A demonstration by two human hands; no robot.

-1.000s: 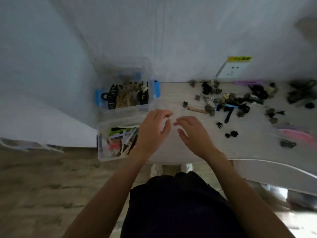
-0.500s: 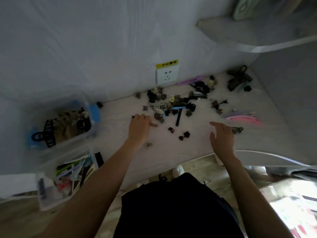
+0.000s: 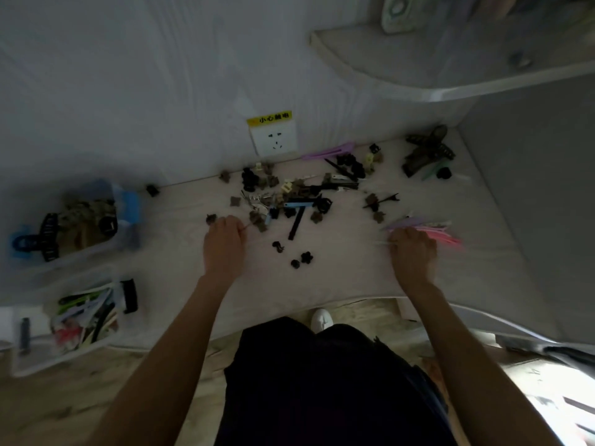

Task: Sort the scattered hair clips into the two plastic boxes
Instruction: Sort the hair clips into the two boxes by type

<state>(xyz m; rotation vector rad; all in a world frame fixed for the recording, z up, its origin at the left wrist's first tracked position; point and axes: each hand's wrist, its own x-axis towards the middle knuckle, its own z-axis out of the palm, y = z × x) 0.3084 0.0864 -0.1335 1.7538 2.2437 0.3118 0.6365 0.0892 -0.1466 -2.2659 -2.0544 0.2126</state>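
Head view: a person leans over a pale table (image 3: 180, 226) with both arms stretched out. The left hand (image 3: 224, 244) lies knuckles-up at the left edge of the clip pile (image 3: 289, 197), fingers curled down over a thin clip; whether it is actually gripped cannot be told. The right hand (image 3: 413, 252) rests, fingers bent, on a bunch of pink clips (image 3: 428, 230) at the right of the table; its grip is also hidden under the knuckles. Small dark and brown claw clips lie scattered between the hands and back to the wall socket (image 3: 274, 141). A few black clips (image 3: 302, 259) sit apart, near the front edge. At the far left stand two clear boxes: the back box (image 3: 127, 204) holds claw clips, the front box (image 3: 38, 362) holds long coloured clips
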